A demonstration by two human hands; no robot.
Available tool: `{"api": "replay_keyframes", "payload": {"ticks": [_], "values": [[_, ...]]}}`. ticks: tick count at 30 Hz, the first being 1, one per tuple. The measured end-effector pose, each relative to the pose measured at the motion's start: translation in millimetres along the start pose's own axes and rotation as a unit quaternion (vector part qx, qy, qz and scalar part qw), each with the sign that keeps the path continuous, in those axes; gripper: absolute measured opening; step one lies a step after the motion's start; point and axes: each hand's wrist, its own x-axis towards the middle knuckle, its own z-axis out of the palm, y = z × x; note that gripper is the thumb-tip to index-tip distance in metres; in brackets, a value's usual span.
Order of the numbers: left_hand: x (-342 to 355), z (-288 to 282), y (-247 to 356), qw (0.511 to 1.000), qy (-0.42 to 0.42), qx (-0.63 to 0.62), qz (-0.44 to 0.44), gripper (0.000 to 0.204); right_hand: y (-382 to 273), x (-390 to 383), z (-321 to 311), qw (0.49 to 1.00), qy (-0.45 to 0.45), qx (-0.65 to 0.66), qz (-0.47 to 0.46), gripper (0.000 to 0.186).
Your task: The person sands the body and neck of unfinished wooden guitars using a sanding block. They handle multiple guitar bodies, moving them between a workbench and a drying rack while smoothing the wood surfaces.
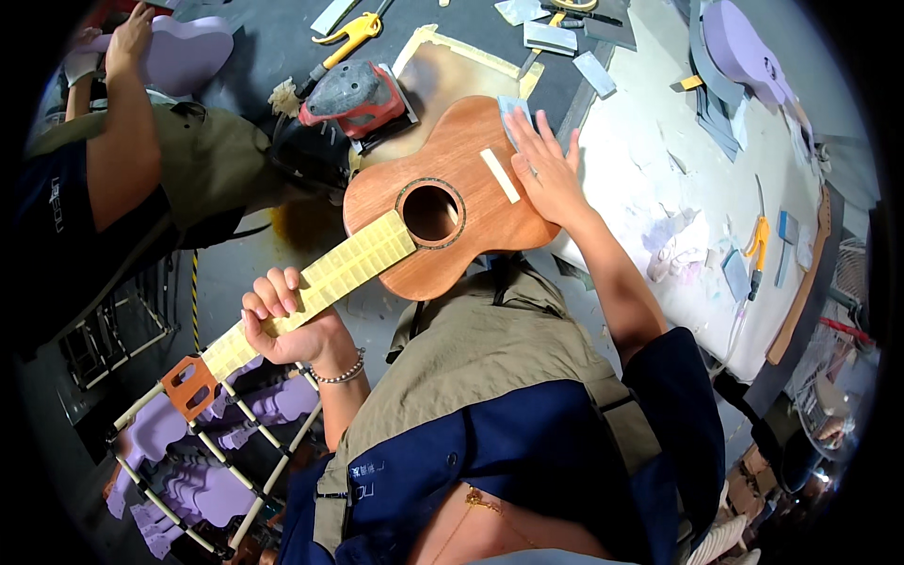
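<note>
A brown wooden ukulele (482, 209) lies slantwise before me, its body toward the upper right. Yellowish masking tape (350, 266) covers the fingerboard, and the slotted headstock (190, 387) points to the lower left. My left hand (294, 315) is closed round the neck near the headstock. My right hand (548, 179) lies on the body's far right end beside the pale bridge strip (500, 176), fingers stretched and spread. Under its fingertips a light blue sanding piece (509, 110) shows at the body's edge; the palm hides the rest.
A red and grey power sander (354, 102) and a yellow air gun (354, 36) lie on the dark bench. Sanding blocks (550, 38) lie beyond. At left a co-worker (113, 169) handles a purple instrument (191, 52). A rack (247, 482) with purple bodies stands lower left, a white-topped table (650, 151) right.
</note>
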Motion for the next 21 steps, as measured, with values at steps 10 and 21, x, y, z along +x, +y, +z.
{"api": "replay_keyframes", "payload": {"ticks": [10, 21], "values": [[-0.6, 6.5, 3.0, 0.999, -0.037, -0.019, -0.003, 0.023, -6.5, -65.8, 6.9, 0.996, 0.033, 0.052, 0.066, 0.056], [15.2, 1.8, -2.7, 0.995, -0.079, -0.042, -0.043, 0.024, -51.7, -98.3, -5.5, 0.996, -0.017, 0.064, -0.067, 0.064]]}}
